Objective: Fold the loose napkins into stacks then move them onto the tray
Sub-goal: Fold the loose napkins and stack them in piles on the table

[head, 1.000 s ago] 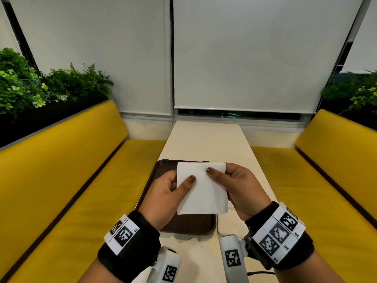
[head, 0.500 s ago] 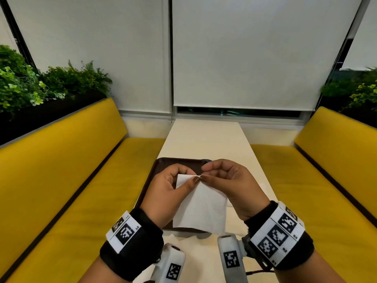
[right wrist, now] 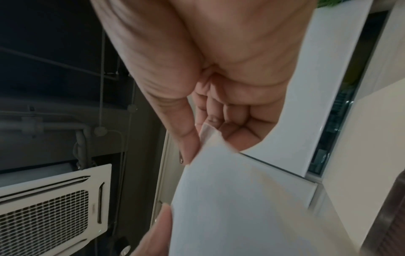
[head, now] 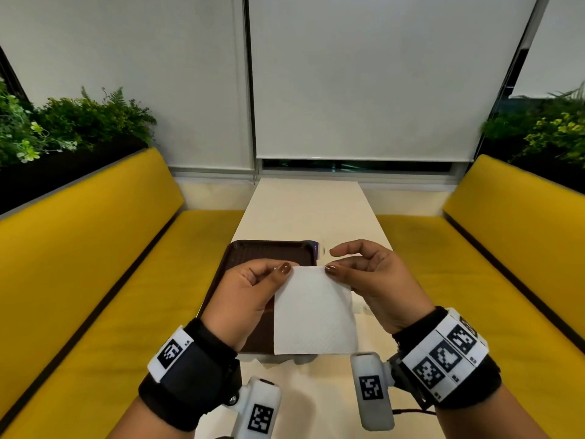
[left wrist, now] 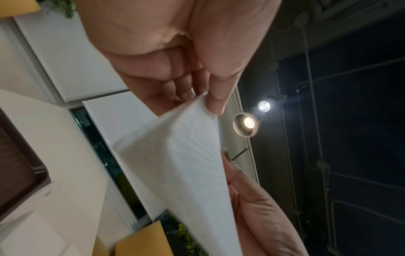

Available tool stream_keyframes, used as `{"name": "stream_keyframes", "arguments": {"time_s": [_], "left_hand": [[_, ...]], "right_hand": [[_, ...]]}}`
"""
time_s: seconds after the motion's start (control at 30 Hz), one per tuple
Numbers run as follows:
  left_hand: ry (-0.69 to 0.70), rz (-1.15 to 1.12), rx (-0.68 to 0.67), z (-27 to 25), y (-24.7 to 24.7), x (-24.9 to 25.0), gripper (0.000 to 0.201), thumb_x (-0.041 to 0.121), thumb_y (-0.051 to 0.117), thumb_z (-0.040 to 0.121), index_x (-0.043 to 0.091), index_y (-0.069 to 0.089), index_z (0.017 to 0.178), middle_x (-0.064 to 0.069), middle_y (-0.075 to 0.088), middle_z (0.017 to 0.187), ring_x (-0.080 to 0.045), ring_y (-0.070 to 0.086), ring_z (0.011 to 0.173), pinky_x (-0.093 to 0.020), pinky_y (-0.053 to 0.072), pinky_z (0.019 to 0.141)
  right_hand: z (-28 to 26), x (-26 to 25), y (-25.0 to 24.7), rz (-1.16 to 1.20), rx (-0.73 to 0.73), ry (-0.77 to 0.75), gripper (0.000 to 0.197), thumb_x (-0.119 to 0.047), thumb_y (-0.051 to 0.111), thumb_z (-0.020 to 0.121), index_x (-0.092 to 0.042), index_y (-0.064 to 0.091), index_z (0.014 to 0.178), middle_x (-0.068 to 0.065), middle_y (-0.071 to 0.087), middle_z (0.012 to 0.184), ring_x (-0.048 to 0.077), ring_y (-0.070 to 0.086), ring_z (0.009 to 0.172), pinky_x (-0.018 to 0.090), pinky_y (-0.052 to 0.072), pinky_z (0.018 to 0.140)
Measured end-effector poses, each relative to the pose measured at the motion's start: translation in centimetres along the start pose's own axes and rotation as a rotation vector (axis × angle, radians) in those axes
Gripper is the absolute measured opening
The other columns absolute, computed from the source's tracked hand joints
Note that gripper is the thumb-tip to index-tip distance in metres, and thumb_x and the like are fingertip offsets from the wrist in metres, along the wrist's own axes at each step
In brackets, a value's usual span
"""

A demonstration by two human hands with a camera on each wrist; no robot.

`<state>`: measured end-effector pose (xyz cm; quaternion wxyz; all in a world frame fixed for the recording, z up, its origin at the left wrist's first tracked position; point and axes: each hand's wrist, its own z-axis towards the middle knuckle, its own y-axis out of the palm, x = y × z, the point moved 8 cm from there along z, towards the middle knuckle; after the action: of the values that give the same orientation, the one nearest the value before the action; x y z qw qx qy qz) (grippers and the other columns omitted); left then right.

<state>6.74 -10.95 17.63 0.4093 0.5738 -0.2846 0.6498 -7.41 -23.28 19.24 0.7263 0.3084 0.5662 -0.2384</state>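
Note:
A white paper napkin [head: 313,315] hangs in the air above the near edge of the dark brown tray [head: 253,251]. My left hand [head: 253,289] pinches its top left corner between thumb and fingers. My right hand [head: 364,277] pinches the top right corner. The left wrist view shows the napkin [left wrist: 181,161] held under my left thumb, with the right thumb beside it. In the right wrist view the napkin [right wrist: 230,199] runs down from my right thumb and fingers. More white napkins [head: 285,362] lie on the table just below the hanging one, mostly hidden.
The tray sits on a long cream table [head: 307,210] between two yellow benches [head: 95,264] [head: 493,264]. A small white object [head: 320,249] lies by the tray's far right corner. Planters with green plants [head: 63,128] stand behind both benches.
A second ago the hands held the napkin's top corners apart; then they met at the top middle. Now they are apart again at the corners, and the napkin hangs lower and flat.

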Motion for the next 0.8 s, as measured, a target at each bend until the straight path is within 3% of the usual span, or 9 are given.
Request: {"name": "stream_keyframes", "arguments": {"time_s": [0.07,0.23,0.37,0.43,0.57,0.7,0.8], "left_hand": [[-0.009,0.011,0.014,0.4,0.3,-0.3,0.016,0.020,0.061,0.089,0.015,0.074,0.097,-0.004,0.076,0.094,-0.017,0.070,0.087,-0.026,0.054,0.071],[-0.093,-0.027,-0.003,1.1,2.1,-1.7,0.019,0.023,0.058,0.091,0.016,0.074,0.098,-0.004,0.076,0.095,-0.016,0.071,0.087,-0.025,0.056,0.068],[-0.208,-0.019,-0.154,1.0,4.7,-3.8,0.029,0.025,0.061,0.088,0.010,0.068,0.112,-0.010,0.074,0.104,-0.024,0.071,0.095,-0.035,0.059,0.076],[-0.266,-0.012,-0.207,1.0,5.8,-5.1,0.029,0.016,0.065,0.084,0.005,0.065,0.111,-0.012,0.075,0.102,-0.026,0.072,0.092,-0.032,0.060,0.071],[-0.297,0.017,-0.152,2.1,7.0,-7.6,0.017,0.003,0.064,0.088,-0.002,0.065,0.104,-0.015,0.075,0.097,-0.025,0.073,0.085,-0.028,0.059,0.061],[-0.322,0.039,-0.061,4.1,7.4,-10.0,0.016,0.004,0.064,0.090,-0.001,0.064,0.105,-0.014,0.075,0.097,-0.015,0.073,0.078,-0.024,0.056,0.056],[-0.339,0.090,-0.024,5.5,7.7,-12.0,0.016,0.007,0.065,0.090,0.001,0.065,0.105,-0.017,0.074,0.100,-0.017,0.072,0.083,-0.024,0.056,0.059]], "right_hand": [[0.0,0.3,-1.0,0.016,0.030,0.011,0.034,-0.008,0.078,0.065,-0.006,0.067,0.096,0.016,0.072,0.078,0.022,0.068,0.074,0.032,0.054,0.071],[-0.3,1.0,-3.8,0.030,0.088,0.017,0.017,0.001,0.073,0.077,-0.007,0.068,0.090,0.014,0.073,0.076,0.020,0.068,0.071,0.028,0.054,0.064],[0.0,1.6,-6.6,0.058,0.161,0.021,0.015,0.004,0.071,0.079,-0.006,0.067,0.089,0.012,0.072,0.076,0.018,0.068,0.070,0.024,0.052,0.060],[0.1,2.3,-8.1,0.088,0.196,0.041,0.015,0.004,0.070,0.079,-0.005,0.066,0.091,0.012,0.072,0.078,0.018,0.068,0.072,0.024,0.054,0.062],[0.3,5.0,-10.6,0.135,0.235,0.159,0.013,-0.001,0.068,0.084,-0.006,0.065,0.096,0.011,0.071,0.083,0.020,0.066,0.077,0.027,0.056,0.065],[0.0,9.4,-11.2,0.093,0.135,0.392,0.024,-0.012,0.072,0.084,-0.004,0.063,0.105,0.014,0.073,0.099,0.025,0.071,0.086,0.038,0.057,0.075],[0.1,11.6,-11.9,-0.018,0.113,0.439,0.013,-0.010,0.071,0.086,-0.001,0.062,0.092,0.012,0.072,0.084,0.028,0.069,0.075,0.034,0.057,0.069]]}}
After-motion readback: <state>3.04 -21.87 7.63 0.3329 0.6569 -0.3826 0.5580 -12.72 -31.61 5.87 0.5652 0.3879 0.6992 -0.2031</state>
